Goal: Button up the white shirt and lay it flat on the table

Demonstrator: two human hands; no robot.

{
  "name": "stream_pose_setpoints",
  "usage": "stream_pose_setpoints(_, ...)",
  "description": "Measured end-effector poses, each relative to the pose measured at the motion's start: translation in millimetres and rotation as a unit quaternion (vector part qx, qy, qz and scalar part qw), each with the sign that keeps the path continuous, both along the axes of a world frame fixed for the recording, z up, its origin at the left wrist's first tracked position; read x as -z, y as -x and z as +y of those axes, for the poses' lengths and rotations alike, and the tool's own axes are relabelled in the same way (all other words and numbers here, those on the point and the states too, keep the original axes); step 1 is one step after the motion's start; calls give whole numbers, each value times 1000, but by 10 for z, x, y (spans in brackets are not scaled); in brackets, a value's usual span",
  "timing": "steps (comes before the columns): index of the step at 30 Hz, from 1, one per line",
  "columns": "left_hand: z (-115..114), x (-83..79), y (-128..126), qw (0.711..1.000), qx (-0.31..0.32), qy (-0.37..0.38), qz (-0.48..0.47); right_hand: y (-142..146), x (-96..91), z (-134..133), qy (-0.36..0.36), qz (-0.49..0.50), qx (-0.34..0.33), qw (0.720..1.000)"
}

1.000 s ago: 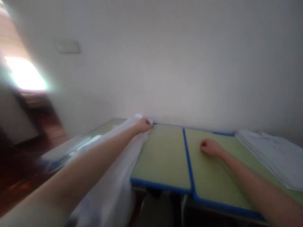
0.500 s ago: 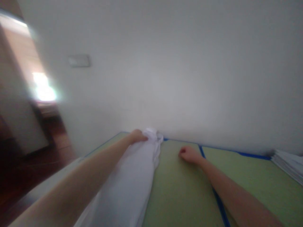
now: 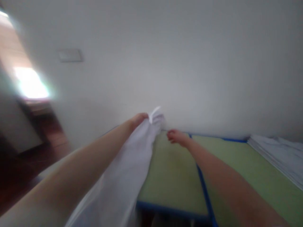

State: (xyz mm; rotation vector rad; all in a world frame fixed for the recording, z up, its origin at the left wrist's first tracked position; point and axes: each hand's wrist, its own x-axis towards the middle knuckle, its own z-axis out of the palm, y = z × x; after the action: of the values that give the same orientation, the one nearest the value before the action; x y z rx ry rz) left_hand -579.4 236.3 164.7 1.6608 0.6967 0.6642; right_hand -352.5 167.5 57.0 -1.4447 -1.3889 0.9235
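Note:
My left hand (image 3: 140,118) grips the far end of a long white cloth (image 3: 127,167), which is bunched at the grip and lifted near the wall. From there the cloth runs back towards me beside my left forearm, over the left part of a green table (image 3: 177,176) with blue edging. What kind of cloth it is I cannot tell. My right hand (image 3: 177,137) is just right of the cloth's far end, over the table's back edge. Its fingers are loosely bent and a little apart, with nothing seen in them, though the picture is blurred.
A stack of folded white cloths (image 3: 279,154) lies at the table's right side. Behind the table rises a pale wall (image 3: 189,63) with a switch plate (image 3: 70,55). To the left, a doorway opens on a dark reddish floor (image 3: 53,134) and a bright window (image 3: 30,82).
My left hand has raised the cloth's end off the table. My right hand has moved left and away from me, closer to the cloth, its fingers loosening. The view has shifted right.

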Motion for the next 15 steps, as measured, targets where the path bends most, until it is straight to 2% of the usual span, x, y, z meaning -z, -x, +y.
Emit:
stream_pose_setpoints(2,-197,-116,-77,1000,0,-3,-10,53,-118,-144,-22,51,-32,998)
stream_pose_setpoints(6,-632,-359,-251,998,32,-48,-27,126,-290,-509,-110,136,-198,964)
stream_pose_setpoints(8,-830,-476,-340,996,46,-76,-31,93,-344,-681,-121,165,-225,953)
stream_pose_setpoints(12,-1119,-732,-452,988,66,-132,-36,-145,-530,-1018,-112,198,-165,960)
stream_pose_setpoints(15,-1298,-917,-493,979,95,-167,-67,-404,-805,-1363,-146,193,-71,968)
